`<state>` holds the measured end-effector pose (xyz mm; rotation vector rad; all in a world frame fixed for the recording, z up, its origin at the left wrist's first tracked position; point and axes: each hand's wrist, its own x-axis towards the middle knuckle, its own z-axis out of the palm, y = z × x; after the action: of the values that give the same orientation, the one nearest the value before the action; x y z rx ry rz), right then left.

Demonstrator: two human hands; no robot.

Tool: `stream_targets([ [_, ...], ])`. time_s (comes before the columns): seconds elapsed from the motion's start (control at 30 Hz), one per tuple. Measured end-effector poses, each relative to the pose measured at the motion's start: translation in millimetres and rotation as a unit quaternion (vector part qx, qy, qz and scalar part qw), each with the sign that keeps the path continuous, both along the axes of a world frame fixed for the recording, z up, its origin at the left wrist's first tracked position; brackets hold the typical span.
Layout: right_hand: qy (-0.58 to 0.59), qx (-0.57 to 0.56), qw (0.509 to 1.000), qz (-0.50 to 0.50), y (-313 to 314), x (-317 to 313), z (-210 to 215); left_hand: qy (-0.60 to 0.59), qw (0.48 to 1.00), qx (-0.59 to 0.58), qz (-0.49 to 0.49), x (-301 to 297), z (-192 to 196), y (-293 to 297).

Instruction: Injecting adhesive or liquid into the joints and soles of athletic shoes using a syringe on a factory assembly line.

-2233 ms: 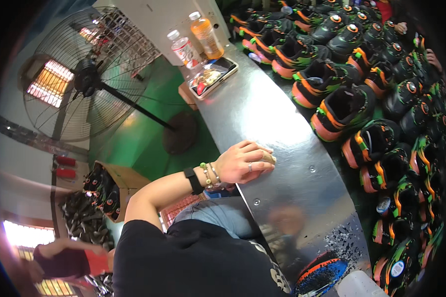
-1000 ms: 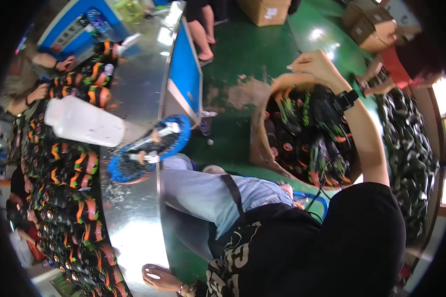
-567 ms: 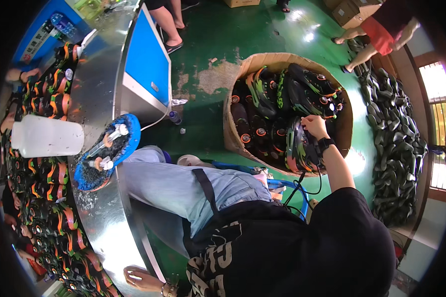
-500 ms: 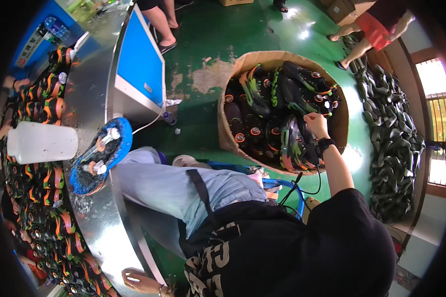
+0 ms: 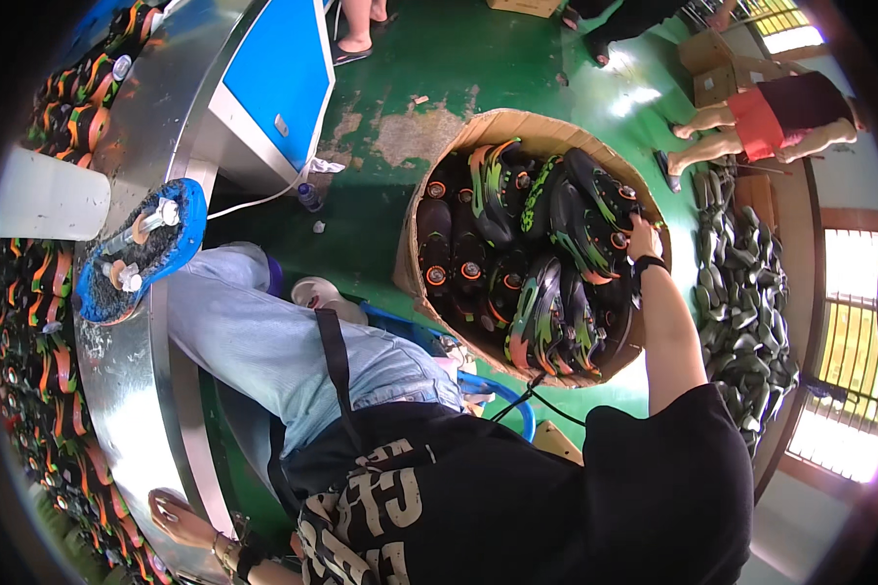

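Observation:
My right hand (image 5: 642,240) reaches into a large cardboard box (image 5: 412,249) of black shoes. Its fingers are closed at the end of a black shoe (image 5: 600,185) with green edging, near the box's right side. Beside that lies another black shoe (image 5: 578,234) with a green and orange sole, at a slant. Several more shoes fill the box, some showing round orange rings. Far from the box, my left hand (image 5: 180,519) rests on the metal table (image 5: 151,429), fingers loosely stretched out and holding nothing I can see.
A blue-rimmed oval piece (image 5: 141,252) with dark bristly filling and white knobs sits on the table, near a white plastic container (image 5: 51,195). Shoes line the far left. Dark curved pieces (image 5: 741,322) are heaped at right. A person (image 5: 751,122) stands near stacked cartons (image 5: 717,83).
My right hand has moved toward the right side of the box, to another shoe. My left hand stays on the table. The view has shifted, and the person at upper right is more fully visible.

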<state>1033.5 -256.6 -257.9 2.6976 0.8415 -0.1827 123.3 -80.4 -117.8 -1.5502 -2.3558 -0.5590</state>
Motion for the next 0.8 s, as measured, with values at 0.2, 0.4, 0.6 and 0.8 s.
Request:
stream_targets([
  [0.2, 0.036, -0.131, 0.985, 0.109, -6, -7, 8, 0.021, 1.0, -0.014, 0.009, -1, 3, -9],
  [0.4, -0.07, -0.005, 0.986, 0.151, -40, -16, -14, -0.005, 1.0, 0.008, 0.007, -13, -6, -2],
  [0.6, -0.107, 0.012, 0.971, 0.215, -14, -31, 5, 0.006, 1.0, 0.016, -0.004, -15, -2, -9],
  [0.8, -0.131, 0.001, 0.958, 0.257, 25, -75, 66, 0.01, 1.0, 0.005, 0.023, -3, -2, -8],
])
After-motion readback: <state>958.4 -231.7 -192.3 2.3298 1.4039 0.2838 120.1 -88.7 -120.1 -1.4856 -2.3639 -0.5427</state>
